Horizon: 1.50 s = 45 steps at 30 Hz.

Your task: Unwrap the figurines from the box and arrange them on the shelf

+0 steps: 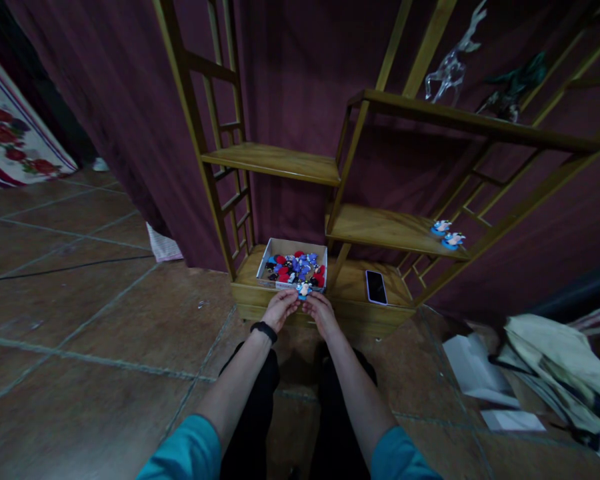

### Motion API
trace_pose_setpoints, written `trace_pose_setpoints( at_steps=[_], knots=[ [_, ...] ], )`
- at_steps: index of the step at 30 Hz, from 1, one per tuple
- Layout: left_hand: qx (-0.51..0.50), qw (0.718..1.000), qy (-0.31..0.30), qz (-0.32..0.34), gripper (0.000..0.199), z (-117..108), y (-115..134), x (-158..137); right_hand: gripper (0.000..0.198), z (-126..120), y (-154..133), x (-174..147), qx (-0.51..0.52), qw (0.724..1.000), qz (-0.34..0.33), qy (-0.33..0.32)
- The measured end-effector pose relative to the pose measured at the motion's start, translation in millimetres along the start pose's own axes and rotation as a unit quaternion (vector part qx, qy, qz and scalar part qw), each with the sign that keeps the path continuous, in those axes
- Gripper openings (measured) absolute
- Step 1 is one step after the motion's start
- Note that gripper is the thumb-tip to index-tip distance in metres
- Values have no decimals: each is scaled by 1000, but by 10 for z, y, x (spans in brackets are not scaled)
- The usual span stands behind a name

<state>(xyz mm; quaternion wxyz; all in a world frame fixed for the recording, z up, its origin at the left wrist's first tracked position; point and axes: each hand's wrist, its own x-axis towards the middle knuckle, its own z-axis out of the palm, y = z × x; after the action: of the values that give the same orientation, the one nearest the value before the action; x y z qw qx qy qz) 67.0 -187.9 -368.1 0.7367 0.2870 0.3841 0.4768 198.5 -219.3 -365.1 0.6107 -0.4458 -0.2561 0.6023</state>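
Between my two hands, just in front of the open box, is a small blue-and-white figurine. My left hand pinches it from the left side, wearing a black wristband. From the right, my right hand grips the same figurine with its fingertips. The shallow cardboard box stands on the lowest shelf and holds a jumble of small red, purple, blue and black pieces. Two similar blue-based figurines, one behind the other, stand at the right end of the middle shelf.
A phone lies on the lowest shelf, right of the box. Above are a wooden shelf and a higher one bearing a clear deer statue and a dark statue. A pale bag and white packaging lie on the floor.
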Motion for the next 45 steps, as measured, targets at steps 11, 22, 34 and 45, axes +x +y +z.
trace_pose_setpoints(
  at_steps=[11, 22, 34, 45],
  knots=[
    [1, 1000, -5, -22, 23, 1, 25, -4, 33, -6, 12, 37, 6, 1000, 13, 0],
    [-15, 1000, -7, -26, 23, 21, 30, -23, 32, 6, 10, 42, 32, 999, 12, 9],
    [-13, 1000, 7, -27, 21, 15, 31, -28, 30, 24, 1, 19, 27, 999, -10, -13],
    [-37, 999, 0, -33, 13, 31, 51, -36, 30, -2, 24, 47, 44, 999, -2, 0]
  ],
)
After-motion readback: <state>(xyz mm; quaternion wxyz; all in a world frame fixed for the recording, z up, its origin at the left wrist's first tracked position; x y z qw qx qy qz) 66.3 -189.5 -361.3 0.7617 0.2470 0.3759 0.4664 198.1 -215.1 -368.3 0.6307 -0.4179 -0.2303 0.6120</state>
